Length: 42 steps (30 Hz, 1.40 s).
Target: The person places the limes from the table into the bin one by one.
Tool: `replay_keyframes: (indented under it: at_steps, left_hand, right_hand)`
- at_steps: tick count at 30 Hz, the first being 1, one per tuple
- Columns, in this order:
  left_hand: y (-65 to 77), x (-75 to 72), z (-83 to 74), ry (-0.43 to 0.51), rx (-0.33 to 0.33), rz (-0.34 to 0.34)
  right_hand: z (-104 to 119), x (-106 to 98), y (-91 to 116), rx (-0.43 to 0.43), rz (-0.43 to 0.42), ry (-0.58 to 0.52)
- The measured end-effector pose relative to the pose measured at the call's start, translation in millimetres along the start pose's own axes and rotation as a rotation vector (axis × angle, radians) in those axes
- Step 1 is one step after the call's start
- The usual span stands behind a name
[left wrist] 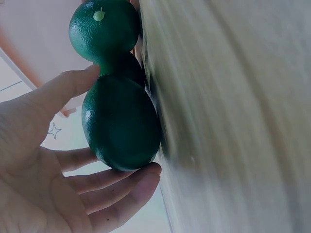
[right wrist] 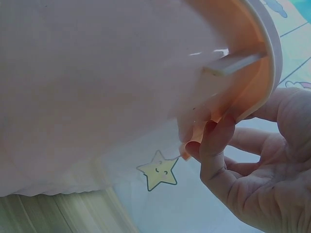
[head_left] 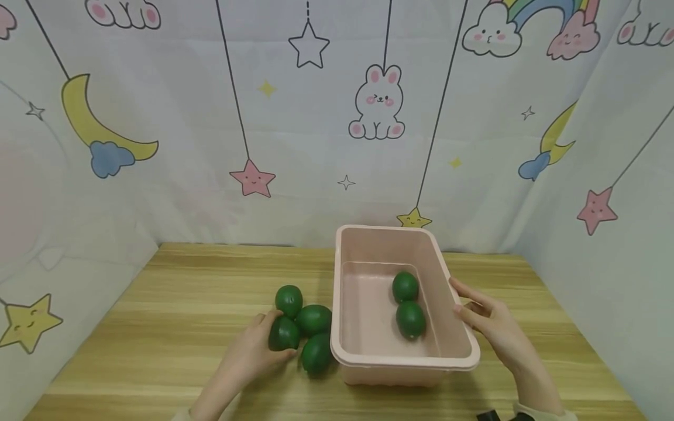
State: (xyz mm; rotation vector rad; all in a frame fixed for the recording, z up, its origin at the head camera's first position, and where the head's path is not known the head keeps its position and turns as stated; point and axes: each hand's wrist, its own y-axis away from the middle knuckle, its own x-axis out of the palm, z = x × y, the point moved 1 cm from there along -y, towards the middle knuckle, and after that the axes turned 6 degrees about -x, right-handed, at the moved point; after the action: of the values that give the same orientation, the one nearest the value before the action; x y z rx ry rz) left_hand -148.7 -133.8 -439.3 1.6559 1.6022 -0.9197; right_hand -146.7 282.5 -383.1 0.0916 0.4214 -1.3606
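Pink bin [head_left: 395, 375] w/ 2 grn fruits [head_left: 411, 320] | L hand [head_left: 258, 349]: grasping outside fruit [head_left: 284, 334] | R hand [head_left: 495, 327]: gripping rim [head_left: 411, 362]

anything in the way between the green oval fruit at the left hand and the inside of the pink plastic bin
Yes: two other green oval fruits lie just right of that fruit, then comes the pink plastic bin's raised left rim.

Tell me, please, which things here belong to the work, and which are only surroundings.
Work:
left hand
pink bin
two green fruits inside it
four green fruits beside it
right hand holding its rim

Surroundings:
wooden table
printed cloth
black item at bottom edge, unclear
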Motion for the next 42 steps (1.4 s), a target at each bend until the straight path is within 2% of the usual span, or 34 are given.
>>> replay_keyframes:
  at_steps: [7,22,42]
  left_hand:
    - [-0.8,0.7,-1.9,-0.017,0.005,-0.017]
    - [0.8,2.0,-1.9,-0.002,-0.007,0.003]
    - [2.4,-11.8,1.2,0.074,-0.019,0.026]
  right_hand:
    - [1.0,0.3,0.1,0.01,-0.007,0.008]
    - [1.5,0.6,1.0,0.018,-0.014,0.008]
    - [0.8,-0.2,1.1,0.024,-0.019,0.021]
